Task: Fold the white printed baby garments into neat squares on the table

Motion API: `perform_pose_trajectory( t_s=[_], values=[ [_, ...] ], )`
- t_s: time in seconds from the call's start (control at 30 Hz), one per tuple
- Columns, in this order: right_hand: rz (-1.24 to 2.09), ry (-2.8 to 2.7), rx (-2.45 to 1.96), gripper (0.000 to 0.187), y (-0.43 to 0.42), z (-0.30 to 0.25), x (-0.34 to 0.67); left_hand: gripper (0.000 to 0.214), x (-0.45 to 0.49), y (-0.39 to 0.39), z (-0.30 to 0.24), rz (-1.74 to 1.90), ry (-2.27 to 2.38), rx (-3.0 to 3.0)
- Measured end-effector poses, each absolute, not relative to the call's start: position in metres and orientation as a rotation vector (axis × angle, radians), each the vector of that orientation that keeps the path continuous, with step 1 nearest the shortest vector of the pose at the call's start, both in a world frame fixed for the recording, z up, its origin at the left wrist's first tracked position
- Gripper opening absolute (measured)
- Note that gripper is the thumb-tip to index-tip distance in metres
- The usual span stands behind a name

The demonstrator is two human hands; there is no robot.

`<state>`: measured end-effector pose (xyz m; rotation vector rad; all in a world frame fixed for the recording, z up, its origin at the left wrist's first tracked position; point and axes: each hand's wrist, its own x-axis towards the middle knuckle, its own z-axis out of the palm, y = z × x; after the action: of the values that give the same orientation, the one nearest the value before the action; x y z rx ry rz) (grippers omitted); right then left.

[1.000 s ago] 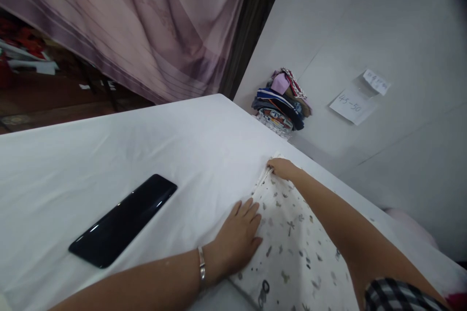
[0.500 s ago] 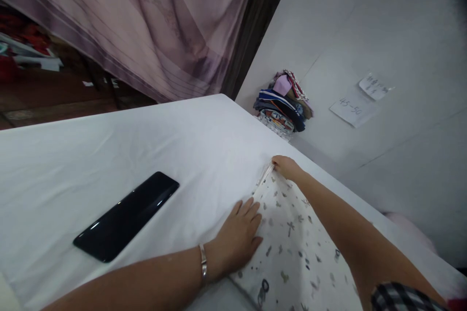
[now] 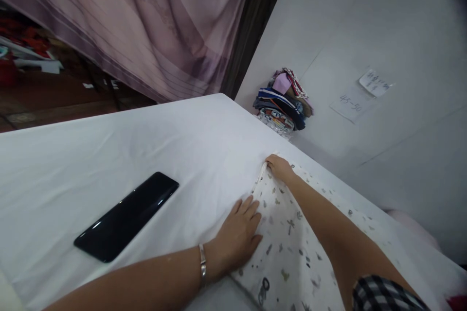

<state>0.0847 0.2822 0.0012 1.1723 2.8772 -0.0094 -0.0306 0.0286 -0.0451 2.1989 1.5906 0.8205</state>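
A white cloth with small dark printed motifs lies over the near right part of the white-covered table. My left hand, with a silver bangle at the wrist, rests flat on the cloth's left edge, fingers spread. At the cloth's far corner, my right hand pinches the edge between thumb and fingers. Folds run from that pinch toward my left hand. More of the printed cloth shows beyond my right forearm. Its lower end runs out of view.
A glossy black slab like a phone lies on the white table cover, left of my hands. Folded clothes are stacked past the far right edge by the wall. Handwritten paper notes hang there. A pink curtain hangs behind.
My right hand has shifted slightly left with the pinched cloth edge. More printed cloth now shows on the far side of my right forearm. My left hand stays in place.
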Motion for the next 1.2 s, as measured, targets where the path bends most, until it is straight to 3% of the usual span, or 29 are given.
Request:
perform_pose_trajectory(
  t_s=[0.3,0.67,0.9,1.2],
  values=[
    [-0.077,2.929,1.593,0.035,0.267,-0.013,0.096,0.049,-0.032,0.029,-0.043,0.719,1.633,2.175],
    [-0.508,2.636,2.136,0.023,0.298,-0.02,0.112,0.047,-0.032,0.03,-0.037,0.665,1.642,2.157],
    [-0.566,2.334,2.243,0.043,0.328,-0.006,0.093,0.049,-0.033,0.031,-0.042,0.676,1.622,2.176],
    [-0.743,2.181,2.212,0.026,0.336,-0.007,0.087,0.049,-0.033,0.03,-0.042,0.705,1.615,2.181]
  ],
)
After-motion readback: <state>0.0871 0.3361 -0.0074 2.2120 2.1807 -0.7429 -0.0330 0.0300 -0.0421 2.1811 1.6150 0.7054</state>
